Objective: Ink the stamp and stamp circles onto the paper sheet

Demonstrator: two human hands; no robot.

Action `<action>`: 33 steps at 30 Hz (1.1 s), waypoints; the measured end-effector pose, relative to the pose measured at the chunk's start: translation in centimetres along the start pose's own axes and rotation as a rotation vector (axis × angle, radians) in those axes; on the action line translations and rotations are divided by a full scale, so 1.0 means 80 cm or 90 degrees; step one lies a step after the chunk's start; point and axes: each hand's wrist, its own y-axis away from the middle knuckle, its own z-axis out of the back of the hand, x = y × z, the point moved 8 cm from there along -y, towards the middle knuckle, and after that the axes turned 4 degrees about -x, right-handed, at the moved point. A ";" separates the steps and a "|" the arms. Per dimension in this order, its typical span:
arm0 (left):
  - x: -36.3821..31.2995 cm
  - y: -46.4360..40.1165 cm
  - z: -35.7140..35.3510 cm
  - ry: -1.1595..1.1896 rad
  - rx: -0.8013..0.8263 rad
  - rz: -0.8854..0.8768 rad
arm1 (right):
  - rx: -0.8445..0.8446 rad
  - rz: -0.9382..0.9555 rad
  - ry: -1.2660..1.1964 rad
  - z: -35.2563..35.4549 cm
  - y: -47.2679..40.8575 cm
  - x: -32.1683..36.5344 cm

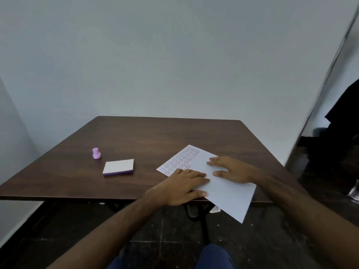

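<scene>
Stamp (96,153) is a tiny lilac knob, looks light and rigid, so I'd pinch its neck. It stands upright beside the closed ink pad (118,167), well left of my paper sheet (223,183). Left hand (181,188) and right hand (232,169) rest flat, grasping nothing, on the sheet hanging over the tabletop (136,140) edge.

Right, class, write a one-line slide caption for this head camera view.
Both hands, left hand and right hand, press flat on the partly stamped paper sheet; stamp and ink pad sit untouched.
</scene>
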 end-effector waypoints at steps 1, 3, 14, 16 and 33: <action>0.002 0.000 0.001 0.005 0.002 0.006 | -0.002 -0.001 0.010 -0.004 0.003 -0.002; 0.012 0.000 0.003 -0.003 0.014 0.022 | -0.004 -0.014 0.064 -0.012 0.002 -0.003; 0.150 -0.012 0.001 -0.038 0.109 0.273 | -0.073 -0.129 0.151 -0.038 -0.064 0.047; 0.179 -0.027 -0.004 -0.026 0.105 0.295 | -0.099 -0.144 0.144 -0.039 -0.090 0.048; 0.291 -0.113 -0.003 0.046 0.133 0.315 | 0.026 -0.187 0.084 -0.013 -0.223 0.000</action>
